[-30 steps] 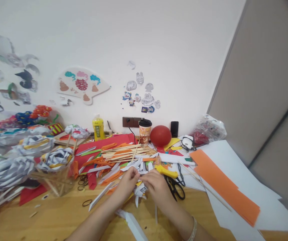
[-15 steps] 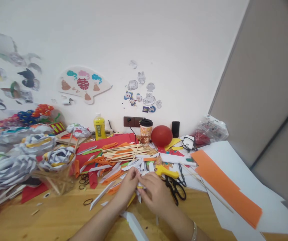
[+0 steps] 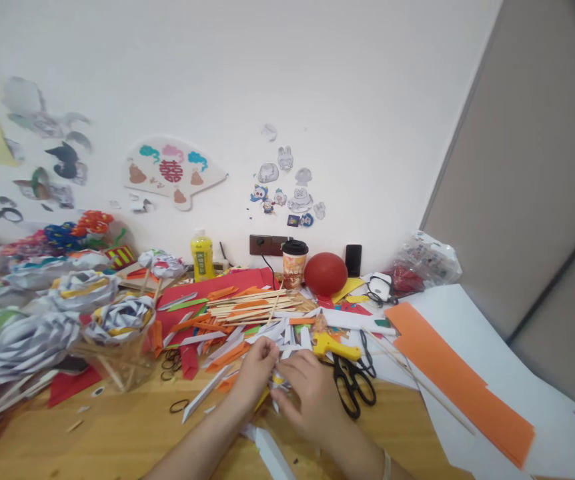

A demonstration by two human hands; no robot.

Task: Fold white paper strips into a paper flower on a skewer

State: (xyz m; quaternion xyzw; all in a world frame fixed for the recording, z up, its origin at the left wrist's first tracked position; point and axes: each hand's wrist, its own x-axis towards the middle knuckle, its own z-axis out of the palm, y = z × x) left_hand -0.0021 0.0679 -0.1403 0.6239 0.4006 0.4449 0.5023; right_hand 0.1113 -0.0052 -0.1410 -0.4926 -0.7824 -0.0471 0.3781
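Close together over the near middle of the table are my left hand (image 3: 257, 365) and my right hand (image 3: 309, 395). Between them shows a small white-and-yellow folded paper piece (image 3: 280, 381), mostly covered by my fingers. My left fingertips are pinched at its upper side. The right fingers curl round it from the other side, thumb below. A folded white paper strip (image 3: 272, 453) lies on the table under my wrists. Just right of my right hand are a yellow glue gun (image 3: 336, 347) and black-handled scissors (image 3: 351, 387).
Wooden sticks (image 3: 247, 305) and coloured paper strips cover the table's middle. Paper flowers (image 3: 32, 343) crowd the left. A yellow bottle (image 3: 202, 257), a lidded cup (image 3: 294, 265) and a red balloon (image 3: 325, 274) stand by the wall. Orange paper (image 3: 467, 387) lies on white sheets at right.
The view has shifted slightly, so the scene sits a little further right and lower. My fingertips have drawn slightly apart, while both hands stay at the paper piece.
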